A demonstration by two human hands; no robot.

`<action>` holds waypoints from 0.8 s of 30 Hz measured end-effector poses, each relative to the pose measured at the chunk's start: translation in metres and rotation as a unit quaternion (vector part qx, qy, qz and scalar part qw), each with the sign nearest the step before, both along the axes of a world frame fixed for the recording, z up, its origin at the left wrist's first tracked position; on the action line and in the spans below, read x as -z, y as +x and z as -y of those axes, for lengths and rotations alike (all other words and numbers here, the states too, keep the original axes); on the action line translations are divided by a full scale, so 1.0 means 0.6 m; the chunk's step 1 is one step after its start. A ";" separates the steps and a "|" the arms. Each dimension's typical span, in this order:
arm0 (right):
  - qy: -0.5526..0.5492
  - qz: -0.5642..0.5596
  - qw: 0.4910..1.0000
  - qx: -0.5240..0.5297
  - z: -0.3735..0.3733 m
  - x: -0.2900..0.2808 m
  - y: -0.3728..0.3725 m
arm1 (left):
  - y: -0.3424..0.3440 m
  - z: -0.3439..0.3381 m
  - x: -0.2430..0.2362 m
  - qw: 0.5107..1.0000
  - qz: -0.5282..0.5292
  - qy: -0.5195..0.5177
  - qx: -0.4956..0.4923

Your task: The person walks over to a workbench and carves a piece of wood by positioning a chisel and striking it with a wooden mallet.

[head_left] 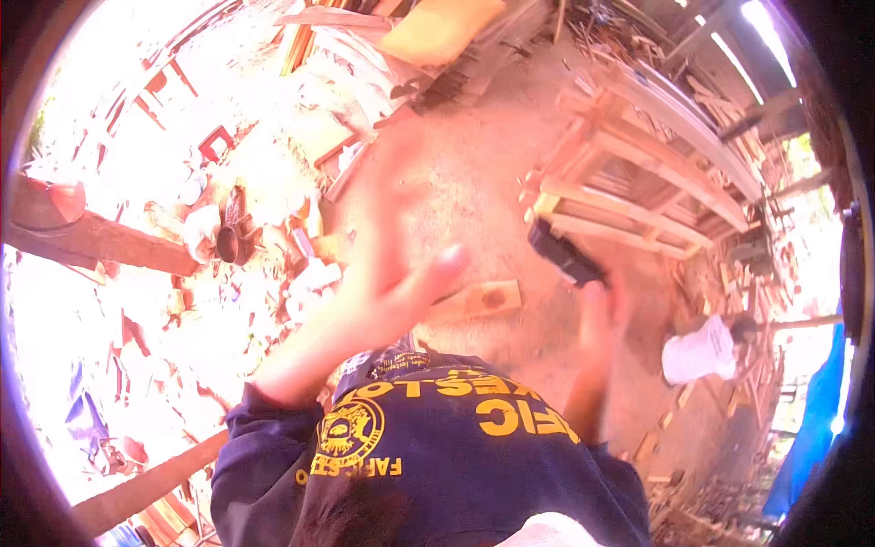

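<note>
My left hand (387,264) is raised in front of my body with its fingers spread, blurred by motion and holding nothing. To the right, my right hand (606,305) is closed on the near end of a black oblong object (565,253); its exact kind does not show. The far end of that object points toward the stacked wooden frames (638,182). Between my hands, lower down, a short pale board (478,301) with a dark round mark lies on the ground.
Scrap wood and litter (264,237) cover the brightly lit ground at left, beside a thick wooden beam (118,244). A yellow sheet (442,27) lies on lumber at the far side. A white cloth-like bundle (697,351) and a blue tarp (811,410) are at right.
</note>
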State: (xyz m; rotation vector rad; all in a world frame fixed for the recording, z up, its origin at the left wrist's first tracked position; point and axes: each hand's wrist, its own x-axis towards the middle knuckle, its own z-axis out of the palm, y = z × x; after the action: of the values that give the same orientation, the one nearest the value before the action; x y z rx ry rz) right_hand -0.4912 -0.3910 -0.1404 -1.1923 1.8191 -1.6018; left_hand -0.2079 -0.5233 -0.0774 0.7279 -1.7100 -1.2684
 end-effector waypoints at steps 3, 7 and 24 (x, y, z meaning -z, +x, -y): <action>0.170 0.050 0.984 -0.019 0.210 0.116 0.015 | -0.078 0.212 0.322 0.913 0.218 -0.085 0.334; 0.240 0.035 0.968 -0.055 0.445 0.150 0.036 | -0.114 0.333 0.484 0.823 0.357 0.092 0.432; 0.543 0.075 0.828 -0.116 1.176 0.276 0.010 | -0.244 1.328 0.581 0.656 0.286 0.149 0.682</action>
State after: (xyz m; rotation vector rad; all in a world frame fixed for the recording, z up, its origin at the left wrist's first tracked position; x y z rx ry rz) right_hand -0.4854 -1.0968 -0.3058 -0.6476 1.8895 -0.3091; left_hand -0.3544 -1.3201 -0.4262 -0.2637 -2.7473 -2.5508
